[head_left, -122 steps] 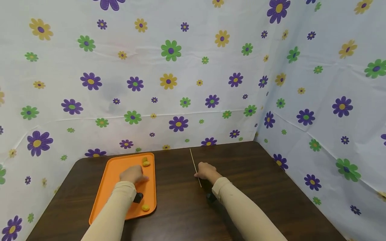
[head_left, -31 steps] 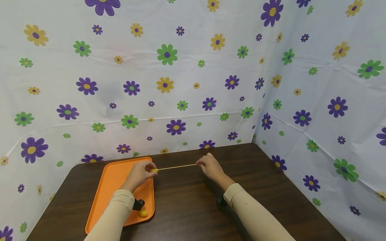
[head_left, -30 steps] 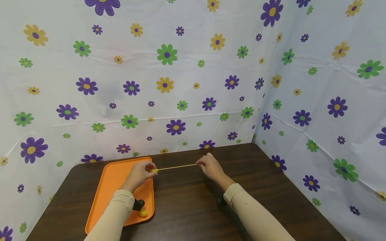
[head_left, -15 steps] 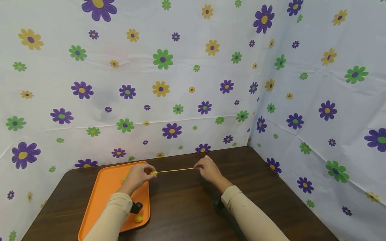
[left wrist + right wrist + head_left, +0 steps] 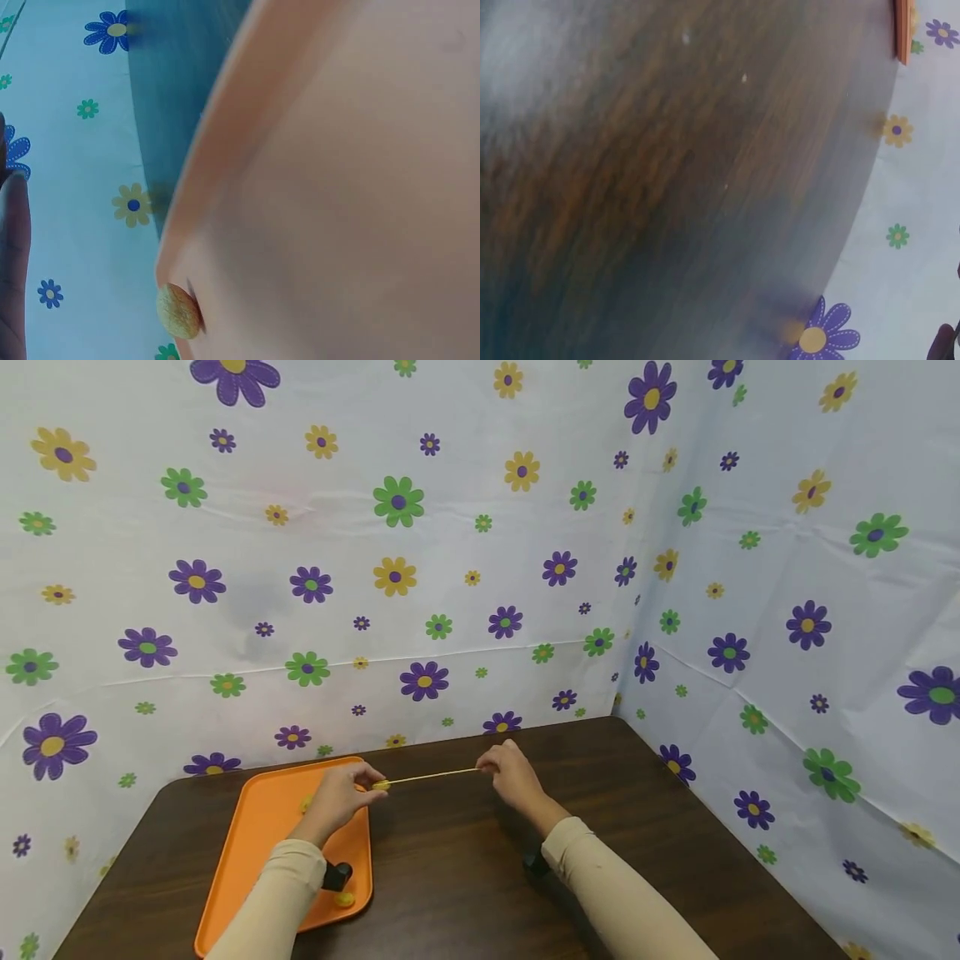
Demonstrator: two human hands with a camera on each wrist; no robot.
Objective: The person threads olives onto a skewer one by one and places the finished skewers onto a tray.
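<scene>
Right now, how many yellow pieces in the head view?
3: a pinched piece in the left hand; on the orange tray, a far piece left of that hand and a near-corner piece. That hand may hide more.

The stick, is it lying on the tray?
No, the stick runs from the yellow piece in the left hand to the right hand.

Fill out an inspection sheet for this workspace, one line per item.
Surface: dark wood-look table, with an orange tray on its left side.
Job's things: a thin stick spans the gap between the hands, one end at a yellow piece; whether it pierces it, I cannot tell. Two more yellow pieces show on the tray.
Clutter: nothing seen.
Hands: left hand pinches the yellow piece; right hand pinches the stick.
Cables: nothing seen.
Surroundings: white flowered sheets behind and to the right.
</scene>
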